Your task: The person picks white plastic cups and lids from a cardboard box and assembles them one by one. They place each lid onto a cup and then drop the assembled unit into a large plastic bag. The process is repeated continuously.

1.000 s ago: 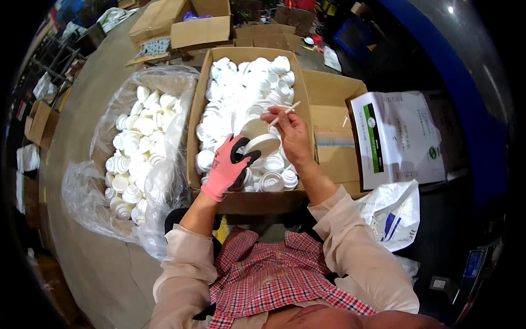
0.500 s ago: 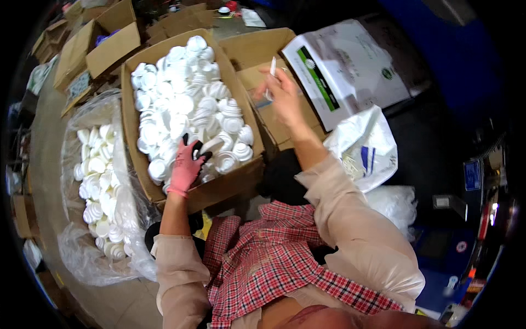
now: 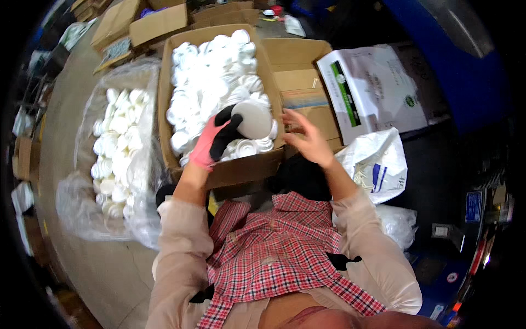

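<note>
My left hand (image 3: 217,133), in a pink and black glove, grips a round white plastic piece (image 3: 253,119) by its left edge, its flat disc face turned up. The piece is above a cardboard box (image 3: 230,174) heaped with similar white round plastic pieces (image 3: 216,71). My bare right hand (image 3: 307,136) is open just right of that piece, fingers apart and with nothing visible in them. Beyond my right hand is a second cardboard box (image 3: 296,74), where a small thin white part (image 3: 315,82) shows.
A clear plastic bag (image 3: 82,203) at the left holds more white pieces (image 3: 118,148). On the right are a white printed carton (image 3: 378,88) and a white sack (image 3: 392,142) with thin pale parts inside. Open cartons (image 3: 159,24) stand at the far left.
My left hand has come up out of the heap with a round white piece. My right hand has moved back from the second box and no longer holds the thin white part.
</note>
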`<move>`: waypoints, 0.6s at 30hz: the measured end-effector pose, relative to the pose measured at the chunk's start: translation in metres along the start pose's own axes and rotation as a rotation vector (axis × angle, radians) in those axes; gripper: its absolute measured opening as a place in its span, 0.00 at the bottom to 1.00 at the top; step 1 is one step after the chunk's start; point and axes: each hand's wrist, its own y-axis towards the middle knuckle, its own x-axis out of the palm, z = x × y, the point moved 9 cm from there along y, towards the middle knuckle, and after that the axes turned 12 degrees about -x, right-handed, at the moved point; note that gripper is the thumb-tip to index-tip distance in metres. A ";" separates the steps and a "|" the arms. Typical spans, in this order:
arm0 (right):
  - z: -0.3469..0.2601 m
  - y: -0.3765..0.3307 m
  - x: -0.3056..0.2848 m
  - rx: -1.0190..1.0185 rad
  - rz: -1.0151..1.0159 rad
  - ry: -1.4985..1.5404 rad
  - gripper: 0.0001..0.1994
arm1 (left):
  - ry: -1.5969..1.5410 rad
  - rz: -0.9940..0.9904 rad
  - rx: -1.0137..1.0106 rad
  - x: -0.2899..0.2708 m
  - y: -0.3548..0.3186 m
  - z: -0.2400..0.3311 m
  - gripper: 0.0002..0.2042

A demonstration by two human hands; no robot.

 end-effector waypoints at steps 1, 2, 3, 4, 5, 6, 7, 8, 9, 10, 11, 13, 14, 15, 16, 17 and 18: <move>-0.003 0.017 0.036 -0.015 -0.088 -0.020 0.15 | -0.043 0.031 0.050 -0.011 0.000 0.001 0.24; -0.005 0.030 0.066 -0.028 -0.169 -0.051 0.14 | -0.087 0.049 0.097 -0.019 0.001 0.002 0.26; -0.008 0.045 0.084 -0.057 -0.157 -0.139 0.11 | -0.198 0.063 0.203 -0.021 -0.006 0.011 0.29; -0.009 0.058 0.103 -0.088 -0.144 -0.225 0.10 | -0.306 0.078 0.312 -0.028 -0.016 0.023 0.32; -0.013 0.069 0.124 -0.209 -0.126 -0.269 0.10 | -0.018 0.244 0.290 -0.041 -0.023 0.029 0.35; -0.030 0.075 0.149 -0.267 -0.260 -0.239 0.11 | -0.039 0.282 0.336 -0.057 -0.025 0.035 0.31; -0.035 0.079 0.168 -0.343 -0.284 -0.120 0.13 | 0.375 0.417 0.549 -0.079 -0.041 0.052 0.29; -0.036 0.083 0.181 -0.411 -0.302 -0.009 0.14 | 0.199 0.419 0.554 -0.094 -0.043 0.058 0.25; -0.036 0.092 0.189 -0.323 -0.299 0.136 0.18 | 0.027 0.434 0.573 -0.110 -0.052 0.068 0.21; -0.030 0.098 0.193 -0.276 -0.281 0.114 0.18 | -0.390 0.437 0.521 -0.134 -0.061 0.067 0.22; -0.005 0.094 0.202 -0.280 -0.368 -0.062 0.18 | -0.480 0.387 0.529 -0.145 -0.067 0.072 0.22; 0.063 0.065 0.232 -0.124 -0.604 -0.396 0.21 | -0.635 0.291 0.522 -0.169 -0.069 0.069 0.24; 0.082 0.047 0.251 -0.026 -0.801 -0.523 0.26 | -0.569 0.338 0.566 -0.167 -0.074 0.069 0.25; 0.107 0.030 0.262 0.089 -0.867 -0.619 0.28 | -0.618 0.293 0.530 -0.163 -0.070 0.067 0.24; 0.127 0.015 0.270 0.020 -0.806 -0.735 0.30 | -0.664 0.245 0.491 -0.158 -0.065 0.064 0.23; 0.139 0.000 0.278 0.028 -0.776 -0.762 0.29 | -0.604 0.305 0.465 -0.154 -0.063 0.066 0.24; 0.145 -0.009 0.282 0.035 -0.747 -0.789 0.29 | -0.572 0.309 0.474 -0.154 -0.064 0.067 0.25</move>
